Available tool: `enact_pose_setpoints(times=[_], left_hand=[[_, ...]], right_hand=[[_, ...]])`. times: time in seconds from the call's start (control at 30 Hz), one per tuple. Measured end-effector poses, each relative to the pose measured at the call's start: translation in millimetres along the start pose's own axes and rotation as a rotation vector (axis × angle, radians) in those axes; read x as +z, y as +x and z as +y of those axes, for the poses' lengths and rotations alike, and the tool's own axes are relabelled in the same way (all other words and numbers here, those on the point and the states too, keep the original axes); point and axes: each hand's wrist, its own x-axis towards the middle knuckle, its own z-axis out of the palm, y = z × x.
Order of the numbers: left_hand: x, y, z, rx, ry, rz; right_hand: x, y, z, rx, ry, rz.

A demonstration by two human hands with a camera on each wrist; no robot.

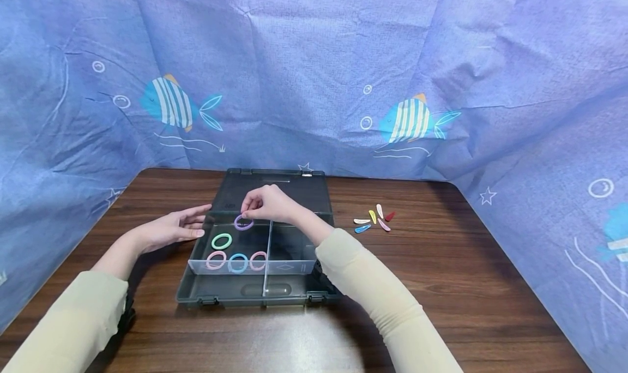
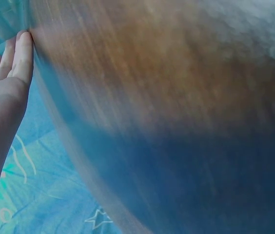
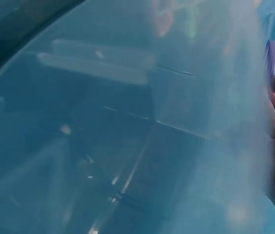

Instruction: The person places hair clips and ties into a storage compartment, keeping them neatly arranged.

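A clear grey plastic organizer box (image 1: 289,283) lies on the table with its lid (image 1: 289,190) folded back. Over its upper left compartment, my right hand (image 1: 272,204) pinches a purple hair tie (image 1: 243,227) between thumb and fingers; that tie (image 3: 272,57) also shows at the edge of the right wrist view. Below it in the same compartment are a green hair tie (image 1: 222,241), a blue one (image 1: 238,263) and two pink ones (image 1: 216,260). My left hand (image 1: 171,229) touches the box's left side, and its extended fingers (image 2: 24,53) show in the left wrist view.
Several small snap hair clips (image 1: 373,217) in different colours lie on the wooden table (image 1: 427,264), right of the box. Clear dividers (image 1: 269,247) split the box into compartments. A blue fish-print cloth (image 1: 304,78) hangs behind and beside the table.
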Motion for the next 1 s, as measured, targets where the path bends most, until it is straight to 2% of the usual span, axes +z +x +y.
enact_pose_setpoints(times=[0.43, 0.6, 1.0], left_hand=[[1.3, 2.2, -1.5, -0.001, -0.001, 0.009], [1.3, 2.9, -2.3, 0.014, 0.003, -0.004], [0.6, 0.1, -0.7, 0.004, -0.016, 0.002]], right_hand=[[27.0, 4.1, 16.0, -0.009, -0.074, -0.076], [32.5, 6.3, 16.8, 0.017, -0.149, -0.089], [39.9, 10.5, 13.4, 0.044, -0.322, -0.100]])
